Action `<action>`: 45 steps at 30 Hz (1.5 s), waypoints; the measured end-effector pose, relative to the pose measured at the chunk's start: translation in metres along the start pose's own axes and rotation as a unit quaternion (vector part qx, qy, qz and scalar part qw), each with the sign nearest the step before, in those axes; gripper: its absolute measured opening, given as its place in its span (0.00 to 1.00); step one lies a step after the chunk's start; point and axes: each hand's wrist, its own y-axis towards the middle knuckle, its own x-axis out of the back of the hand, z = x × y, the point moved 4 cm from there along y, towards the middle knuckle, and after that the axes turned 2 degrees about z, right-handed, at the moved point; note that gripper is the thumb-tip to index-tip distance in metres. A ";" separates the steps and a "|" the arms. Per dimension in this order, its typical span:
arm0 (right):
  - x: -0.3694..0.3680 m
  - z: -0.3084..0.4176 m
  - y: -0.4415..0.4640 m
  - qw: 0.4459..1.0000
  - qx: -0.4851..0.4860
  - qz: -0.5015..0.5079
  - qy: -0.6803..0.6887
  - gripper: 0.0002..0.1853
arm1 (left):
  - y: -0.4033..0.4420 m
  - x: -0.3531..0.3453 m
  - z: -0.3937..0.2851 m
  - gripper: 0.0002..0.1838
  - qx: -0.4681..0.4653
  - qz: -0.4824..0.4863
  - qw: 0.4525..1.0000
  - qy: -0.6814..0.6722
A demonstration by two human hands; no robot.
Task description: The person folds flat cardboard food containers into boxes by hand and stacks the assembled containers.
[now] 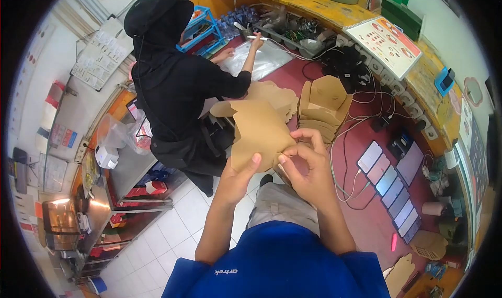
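Note:
A brown kraft paper box blank [259, 133] is held up in front of my body, partly folded, with cut flaps along its upper left edge. My left hand [240, 178] grips its lower left side, thumb on the near face and the other fingers hidden behind. At its right corner my right hand [306, 164] pinches a small flap between thumb and fingers. Just beyond lie flat kraft blanks [274, 98] on the red table. A stack of folded kraft boxes [323, 107] stands to the right of them.
A co-worker [178, 78] in black stands at the left, hands over clear plastic sheets [256, 57]. Several phones [387, 183] lie in a row on the red table [355, 214], near white cables [334, 177]. A pink marker [394, 242] and more kraft pieces [429, 244] are at right.

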 end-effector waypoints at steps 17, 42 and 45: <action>-0.002 -0.005 -0.002 0.992 -0.057 -0.077 0.076 0.08 | -0.013 -0.012 0.002 0.21 -0.054 -0.027 0.992 0.107; -0.002 -0.015 -0.019 0.974 -0.097 0.025 0.204 0.09 | -0.019 -0.023 -0.005 0.16 -0.133 -0.017 0.969 0.208; -0.006 -0.018 -0.021 0.964 -0.119 0.011 0.239 0.13 | -0.021 -0.021 -0.003 0.15 -0.167 -0.051 0.966 0.190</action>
